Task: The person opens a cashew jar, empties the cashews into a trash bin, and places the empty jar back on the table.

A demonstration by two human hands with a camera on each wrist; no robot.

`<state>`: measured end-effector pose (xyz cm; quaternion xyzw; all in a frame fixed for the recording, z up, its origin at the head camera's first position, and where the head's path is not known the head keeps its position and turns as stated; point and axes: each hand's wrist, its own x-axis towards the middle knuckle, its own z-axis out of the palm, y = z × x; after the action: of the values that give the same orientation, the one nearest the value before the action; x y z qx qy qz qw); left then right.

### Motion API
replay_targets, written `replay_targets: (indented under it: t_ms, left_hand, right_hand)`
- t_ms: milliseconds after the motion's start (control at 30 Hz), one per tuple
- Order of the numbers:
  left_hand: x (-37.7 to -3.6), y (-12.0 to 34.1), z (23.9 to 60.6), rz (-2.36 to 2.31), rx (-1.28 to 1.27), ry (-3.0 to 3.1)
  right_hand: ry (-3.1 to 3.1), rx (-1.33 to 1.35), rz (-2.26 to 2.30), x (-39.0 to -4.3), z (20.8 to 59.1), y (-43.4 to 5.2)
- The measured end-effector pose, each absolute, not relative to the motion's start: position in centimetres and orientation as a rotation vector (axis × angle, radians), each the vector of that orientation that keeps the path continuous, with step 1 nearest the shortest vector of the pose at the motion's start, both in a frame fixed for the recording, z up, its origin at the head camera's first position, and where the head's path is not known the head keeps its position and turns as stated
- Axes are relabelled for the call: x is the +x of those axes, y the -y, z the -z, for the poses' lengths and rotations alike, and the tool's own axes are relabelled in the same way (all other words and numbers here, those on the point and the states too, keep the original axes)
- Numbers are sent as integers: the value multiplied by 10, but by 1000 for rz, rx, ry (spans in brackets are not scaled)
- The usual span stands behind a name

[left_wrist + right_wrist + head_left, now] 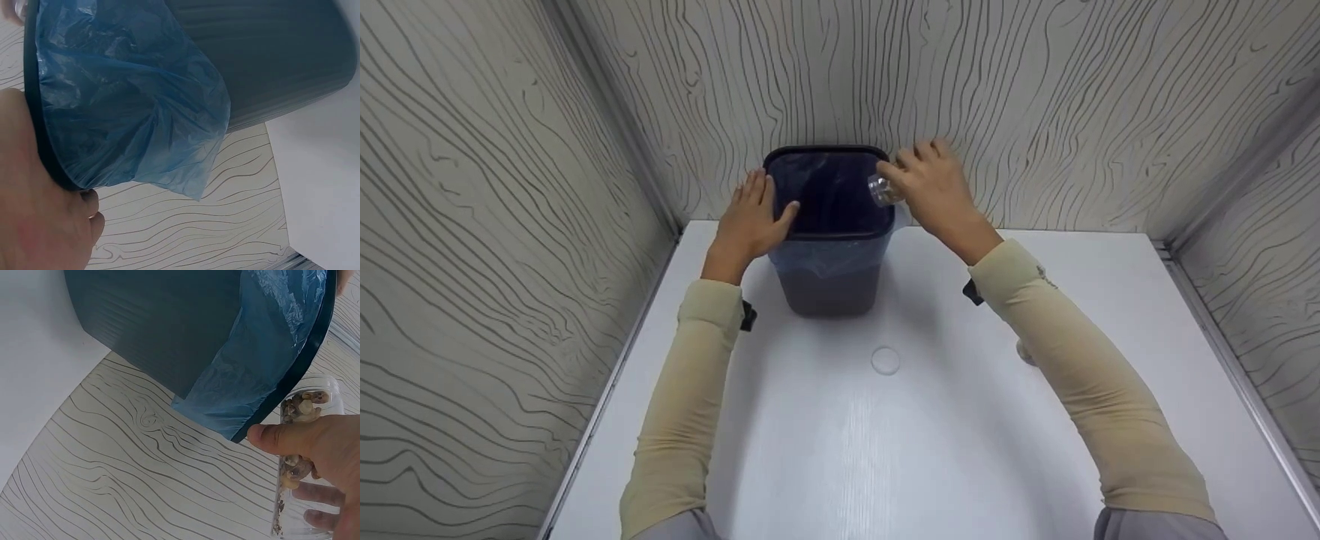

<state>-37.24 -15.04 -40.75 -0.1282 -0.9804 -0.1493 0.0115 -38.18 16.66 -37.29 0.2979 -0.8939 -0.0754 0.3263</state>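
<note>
Clear cup tipped at the bin's rim

The left hand (pixel 750 221) rests flat, fingers straight, on the lined bin (pixel 831 281); the right hand (pixel 934 187) has its fingers clamped around a clear cup (pixel 301 455) of small bits.

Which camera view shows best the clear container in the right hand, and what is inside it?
The right wrist view: the clear container fills the corner, pinched by the right hand, with small pebble-like bits inside. The head view shows only its open end beside the bin rim. The left wrist view barely shows it.

Head view high, facing forward-down; both wrist views close, low, upward at the shared bin (pixel 831 247) rim.
</note>
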Motion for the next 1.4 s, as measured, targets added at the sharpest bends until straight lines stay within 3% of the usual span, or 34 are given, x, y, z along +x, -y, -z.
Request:
replay_targets:
  t_ms: [1400]
  left_hand:
    - [-373, 150, 407, 487, -401, 3071]
  right_hand:
    - [2355, 791, 195, -379, 373, -166]
